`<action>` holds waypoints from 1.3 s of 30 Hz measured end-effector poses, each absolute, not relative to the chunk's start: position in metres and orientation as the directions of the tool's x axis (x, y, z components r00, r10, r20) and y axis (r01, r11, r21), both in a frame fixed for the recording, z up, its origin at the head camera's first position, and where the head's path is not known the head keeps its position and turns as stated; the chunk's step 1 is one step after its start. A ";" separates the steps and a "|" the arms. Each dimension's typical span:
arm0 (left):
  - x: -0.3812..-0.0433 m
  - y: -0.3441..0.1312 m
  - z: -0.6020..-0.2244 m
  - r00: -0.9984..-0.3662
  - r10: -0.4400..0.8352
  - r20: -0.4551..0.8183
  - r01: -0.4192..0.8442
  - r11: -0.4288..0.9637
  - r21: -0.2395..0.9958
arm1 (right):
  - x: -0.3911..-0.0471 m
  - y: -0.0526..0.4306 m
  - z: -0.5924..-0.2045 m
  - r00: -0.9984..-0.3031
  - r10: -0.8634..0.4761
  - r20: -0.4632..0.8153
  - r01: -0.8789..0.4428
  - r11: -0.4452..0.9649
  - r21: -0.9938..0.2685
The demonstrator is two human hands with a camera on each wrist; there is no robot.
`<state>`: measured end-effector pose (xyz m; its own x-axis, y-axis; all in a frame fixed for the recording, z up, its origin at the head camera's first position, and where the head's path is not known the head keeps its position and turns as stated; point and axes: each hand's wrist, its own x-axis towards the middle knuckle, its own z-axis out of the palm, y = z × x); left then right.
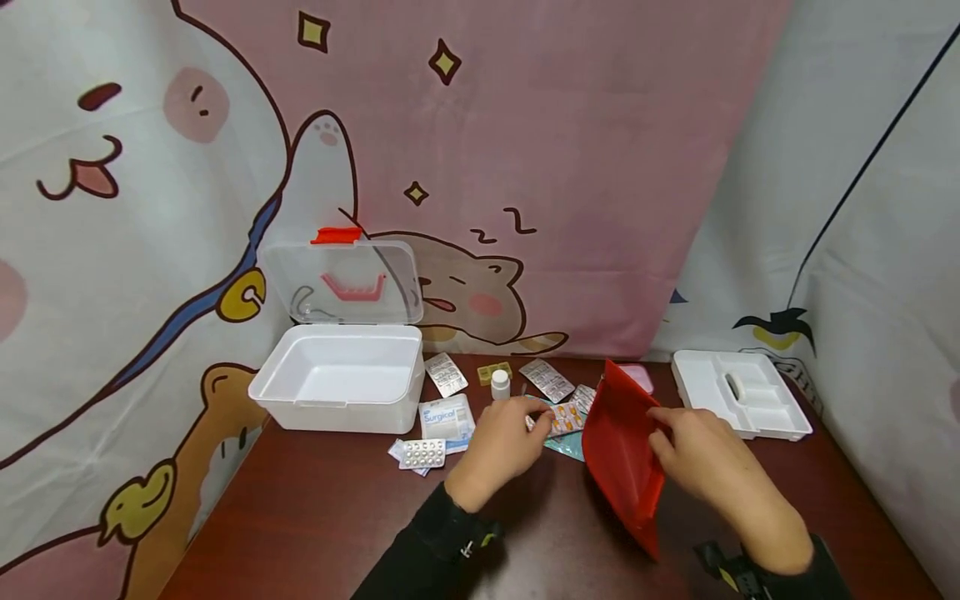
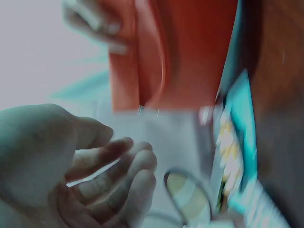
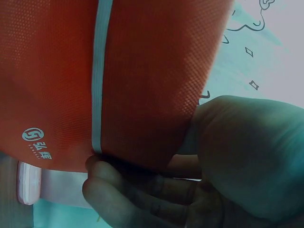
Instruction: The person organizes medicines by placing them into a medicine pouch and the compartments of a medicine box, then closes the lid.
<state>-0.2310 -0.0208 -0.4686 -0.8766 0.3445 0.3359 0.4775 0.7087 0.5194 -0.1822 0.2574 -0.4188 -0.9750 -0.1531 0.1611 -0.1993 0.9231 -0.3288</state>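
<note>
A red fabric pouch [image 1: 618,446] stands tilted over the table, its edge held by my right hand [image 1: 701,450]. In the right wrist view the fingers [image 3: 111,190] grip the pouch [image 3: 142,85], which shows a grey stripe and a white logo. My left hand [image 1: 502,450] hovers to the left of the pouch, near a blister pack of orange capsules [image 1: 567,418]. Its fingers [image 2: 137,166] are loosely bent in the left wrist view, with nothing visible between them. Under the capsules lies a light blue packet [image 1: 566,446], partly hidden by the pouch.
An open white box [image 1: 333,418] with its clear lid [image 1: 341,283] raised stands at left. Nearby are a Surgical packet [image 1: 446,417], silver blister packs [image 1: 422,454] and a small white bottle [image 1: 500,385]. At right sits a white divided tray [image 1: 701,375].
</note>
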 end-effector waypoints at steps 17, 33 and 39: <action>-0.251 -0.053 -0.490 -0.910 0.363 0.200 0.407 0.876 0.260 | -0.179 0.254 -0.417 -0.984 -0.127 0.128 -0.163 0.932 -0.323; -0.251 -0.043 -0.511 -0.941 0.307 0.144 0.328 0.931 0.159 | -0.181 0.253 -0.415 -0.983 -0.141 0.116 -0.173 0.922 -0.346; -0.251 -0.045 -0.510 -0.930 0.319 0.184 0.348 0.923 0.162 | -0.179 0.251 -0.417 -0.984 -0.143 0.108 -0.172 0.920 -0.352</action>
<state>-0.2509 -0.0448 -0.5097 -0.9300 0.3185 0.1836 0.3482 0.9233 0.1620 -0.1790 0.2514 -0.4167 -0.9839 -0.1429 0.1075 -0.1721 0.9202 -0.3516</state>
